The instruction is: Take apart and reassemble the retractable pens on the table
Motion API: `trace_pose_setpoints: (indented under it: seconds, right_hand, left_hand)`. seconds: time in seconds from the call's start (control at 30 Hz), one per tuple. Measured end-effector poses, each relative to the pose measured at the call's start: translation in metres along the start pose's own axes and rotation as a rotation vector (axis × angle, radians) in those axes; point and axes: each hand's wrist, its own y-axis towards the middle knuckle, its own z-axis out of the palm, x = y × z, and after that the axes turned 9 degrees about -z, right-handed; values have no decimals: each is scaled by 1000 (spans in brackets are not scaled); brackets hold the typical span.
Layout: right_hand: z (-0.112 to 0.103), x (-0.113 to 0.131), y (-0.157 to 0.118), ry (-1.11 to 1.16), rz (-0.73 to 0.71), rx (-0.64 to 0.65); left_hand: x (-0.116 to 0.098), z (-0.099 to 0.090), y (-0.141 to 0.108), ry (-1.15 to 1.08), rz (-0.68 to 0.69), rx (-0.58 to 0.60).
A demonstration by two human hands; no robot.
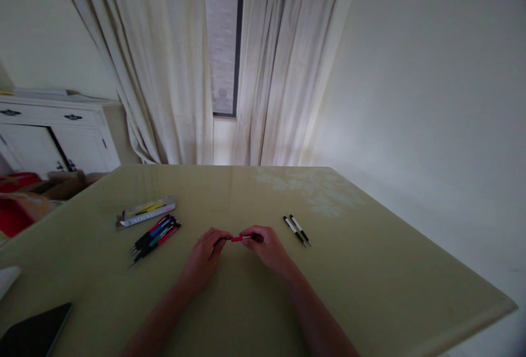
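Observation:
Between my two hands a red and black pen (236, 239) lies level, just above the table, its red middle part showing. The fingertips of my left hand (205, 253) pinch its left end. At its right end my right hand (265, 245) grips it between thumb and fingers. Both of the pen's ends are partly hidden by fingers. To the right of my right hand, two white and black pens (295, 231) lie side by side. A bunch of pens (156, 236) in black, blue, green and red lies to the left of my left hand.
An opened pen box (147, 211) lies behind the bunch. A dark flat device (35, 332) and a white object (8, 279) are at the table's left edge. The table (370, 280) reaches toward curtains (172, 72) and a wall at right. A white cabinet (57, 132) stands at left.

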Motion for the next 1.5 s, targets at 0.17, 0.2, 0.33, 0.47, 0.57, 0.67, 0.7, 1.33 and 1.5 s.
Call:
trace_pose_setpoints:
  seconds: [0.17, 0.2, 0.33, 0.47, 0.57, 0.67, 0.7, 1.33, 1.5]
  right_hand:
    - [-4, 2, -2, -172, -86, -8]
    - [-4, 1, -2, -197, -98, -24]
    - [-5, -3, -1, -243, -119, -26]
    - [-5, -6, -2, -260, -138, -25]
    - [-6, -9, -1, -270, -124, -58]
    - [-8, -12, 1, -163, -78, -116]
    - [-9, -13, 2, -77, -53, -132]
    - [-40, -32, 8, -104, 95, -284]
    - [-43, -30, 3, -425, 130, -180]
  left_hand:
    - [2, -3, -1, 114, 24, 20]
    - [2, -3, -1, 128, 22, 17]
    - [3, -3, -2, 144, 11, 9]
    - [1, -4, -1, 137, 0, 9]
    - [4, -5, 1, 128, -9, -18]
    - [10, -4, 3, 115, -19, -66]
    - [12, -4, 3, 116, -30, -82]
    - [11, 4, 0, 32, -126, -91]
    - [10, 7, -2, 35, -98, -76]
